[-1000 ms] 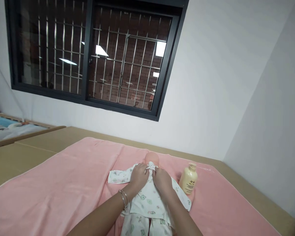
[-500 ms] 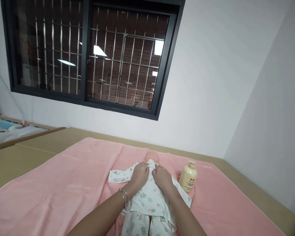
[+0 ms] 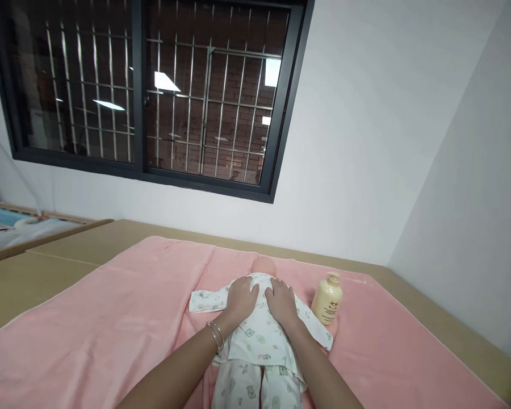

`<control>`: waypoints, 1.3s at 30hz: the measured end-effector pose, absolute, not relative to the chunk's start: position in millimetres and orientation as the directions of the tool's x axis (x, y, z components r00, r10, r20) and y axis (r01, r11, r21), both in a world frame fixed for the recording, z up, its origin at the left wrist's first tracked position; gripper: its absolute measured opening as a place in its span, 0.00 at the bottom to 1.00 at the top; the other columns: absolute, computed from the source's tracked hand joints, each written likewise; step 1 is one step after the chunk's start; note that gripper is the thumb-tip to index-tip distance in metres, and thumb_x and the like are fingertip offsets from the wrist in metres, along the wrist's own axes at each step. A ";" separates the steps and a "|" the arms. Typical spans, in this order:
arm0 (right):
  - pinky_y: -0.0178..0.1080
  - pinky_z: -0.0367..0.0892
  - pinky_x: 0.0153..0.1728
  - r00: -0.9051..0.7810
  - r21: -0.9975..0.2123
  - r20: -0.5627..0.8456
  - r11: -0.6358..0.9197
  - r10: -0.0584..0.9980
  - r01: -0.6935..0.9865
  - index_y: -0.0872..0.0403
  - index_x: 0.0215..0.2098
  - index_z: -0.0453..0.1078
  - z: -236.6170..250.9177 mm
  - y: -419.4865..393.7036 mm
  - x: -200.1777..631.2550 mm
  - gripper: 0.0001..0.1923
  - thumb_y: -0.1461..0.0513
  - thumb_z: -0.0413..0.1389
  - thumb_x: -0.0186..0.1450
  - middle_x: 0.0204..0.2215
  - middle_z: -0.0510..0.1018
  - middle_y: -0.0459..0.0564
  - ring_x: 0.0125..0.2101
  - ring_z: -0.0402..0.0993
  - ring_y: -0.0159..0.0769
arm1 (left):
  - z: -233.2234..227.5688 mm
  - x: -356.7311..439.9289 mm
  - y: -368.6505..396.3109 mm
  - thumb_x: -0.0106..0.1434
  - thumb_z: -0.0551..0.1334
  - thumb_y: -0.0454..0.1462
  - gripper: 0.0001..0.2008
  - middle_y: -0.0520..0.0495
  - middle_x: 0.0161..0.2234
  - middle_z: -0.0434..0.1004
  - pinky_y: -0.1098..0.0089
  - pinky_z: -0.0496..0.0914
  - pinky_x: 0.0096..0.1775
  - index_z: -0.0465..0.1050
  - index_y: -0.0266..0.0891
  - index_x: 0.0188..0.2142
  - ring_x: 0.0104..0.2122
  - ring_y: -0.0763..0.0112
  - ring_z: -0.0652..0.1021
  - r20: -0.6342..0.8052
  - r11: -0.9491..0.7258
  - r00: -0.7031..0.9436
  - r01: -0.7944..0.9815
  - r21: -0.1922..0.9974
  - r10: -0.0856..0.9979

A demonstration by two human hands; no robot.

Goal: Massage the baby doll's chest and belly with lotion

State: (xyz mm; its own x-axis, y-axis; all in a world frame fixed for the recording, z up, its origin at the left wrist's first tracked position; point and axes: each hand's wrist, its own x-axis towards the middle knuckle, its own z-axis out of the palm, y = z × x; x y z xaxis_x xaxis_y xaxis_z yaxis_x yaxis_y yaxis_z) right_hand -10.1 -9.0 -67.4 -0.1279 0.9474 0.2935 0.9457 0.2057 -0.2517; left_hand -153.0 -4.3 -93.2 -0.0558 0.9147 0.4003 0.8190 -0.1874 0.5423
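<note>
One baby doll (image 3: 259, 335) is laid on its back near the middle of one pink towel (image 3: 111, 329), its head (image 3: 264, 266) pointing toward the far wall and its legs toward the near edge of the view. It is dressed in one white printed top (image 3: 259, 341) and matching trousers (image 3: 247, 392); one sleeve (image 3: 206, 299) is spread flat to the left, and a second sleeve (image 3: 317, 329) lies out to the right. Two hands are seen, both laid palm-down on the doll's chest just below the head. The left hand (image 3: 241, 298) is pressed flat on the cloth with its fingers spread, and two thin bangles (image 3: 216, 336) are worn on its wrist. The right hand (image 3: 281, 301) is laid flat just beside it, fingers likewise extended; nothing is gripped by either hand, and a narrow strip of fabric is left showing between them. One cream pump bottle (image 3: 327, 299) is stood upright on the towel, just to the right of the doll's shoulder, near the right sleeve. The towel is spread over a tan surface (image 3: 55, 261). One dark-framed window (image 3: 153, 91) with metal bars is set in the white wall behind.
</note>
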 end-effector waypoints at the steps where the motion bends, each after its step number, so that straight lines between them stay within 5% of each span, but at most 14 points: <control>1: 0.47 0.44 0.59 -0.128 -0.255 0.294 0.207 0.947 0.944 0.57 0.59 0.63 -68.2 -9.3 -10.2 0.24 0.60 0.39 0.68 0.58 0.68 0.58 0.59 0.58 0.44 | -92.6 -152.7 -5.0 0.66 0.52 0.42 0.19 0.41 0.50 0.76 0.63 0.62 0.55 0.71 0.37 0.50 0.52 0.61 0.73 0.396 -0.184 -0.056 0.821 0.541 0.916; 8: 0.50 0.43 0.60 -0.107 -0.270 0.271 0.182 0.957 0.945 0.57 0.59 0.63 -59.3 -13.4 -10.7 0.25 0.60 0.41 0.67 0.60 0.65 0.59 0.61 0.56 0.45 | -93.0 -152.7 -4.6 0.66 0.52 0.42 0.19 0.40 0.51 0.75 0.63 0.61 0.56 0.70 0.36 0.52 0.52 0.61 0.72 0.403 -0.184 -0.074 0.805 0.564 0.912; 14: 0.47 0.33 0.64 -0.132 -0.259 0.474 0.281 0.871 0.924 0.56 0.64 0.57 -35.1 -28.6 -20.3 0.28 0.61 0.43 0.66 0.66 0.54 0.55 0.66 0.44 0.41 | -96.8 -154.5 -3.6 0.66 0.51 0.43 0.19 0.41 0.49 0.76 0.64 0.62 0.55 0.71 0.37 0.50 0.52 0.61 0.73 0.427 -0.209 -0.081 0.781 0.589 0.901; 22: 0.53 0.47 0.60 -0.173 -0.219 0.281 0.239 0.944 0.946 0.56 0.61 0.61 -53.6 -34.8 -33.4 0.26 0.56 0.38 0.71 0.63 0.59 0.60 0.63 0.52 0.51 | -100.7 -155.9 -2.3 0.68 0.45 0.38 0.19 0.41 0.45 0.78 0.64 0.63 0.54 0.73 0.37 0.46 0.48 0.63 0.75 0.495 -0.280 -0.062 0.761 0.585 0.867; 28: 0.50 0.37 0.64 -0.107 -0.277 0.389 0.227 0.915 0.934 0.58 0.66 0.54 -42.3 -35.6 -32.0 0.28 0.55 0.39 0.70 0.67 0.48 0.58 0.67 0.41 0.47 | -104.0 -156.4 0.4 0.68 0.45 0.40 0.20 0.41 0.43 0.78 0.63 0.64 0.52 0.74 0.38 0.43 0.46 0.62 0.75 0.517 -0.311 -0.055 0.743 0.593 0.854; 34: 0.55 0.43 0.62 -0.196 -0.308 0.290 0.285 0.937 0.908 0.56 0.63 0.59 -54.4 -34.7 -34.4 0.27 0.57 0.42 0.68 0.65 0.55 0.60 0.65 0.47 0.51 | -109.6 -157.7 4.8 0.68 0.44 0.42 0.21 0.40 0.45 0.78 0.60 0.64 0.52 0.73 0.38 0.44 0.47 0.60 0.75 0.506 -0.319 -0.051 0.721 0.616 0.861; 39: 0.51 0.42 0.63 -0.142 -0.324 0.412 0.290 0.900 0.901 0.58 0.64 0.56 -48.3 -35.4 -31.1 0.28 0.59 0.43 0.67 0.67 0.49 0.61 0.66 0.43 0.47 | -110.6 -158.9 5.5 0.68 0.44 0.42 0.21 0.40 0.47 0.77 0.59 0.63 0.53 0.73 0.38 0.47 0.49 0.59 0.74 0.503 -0.330 -0.054 0.694 0.640 0.863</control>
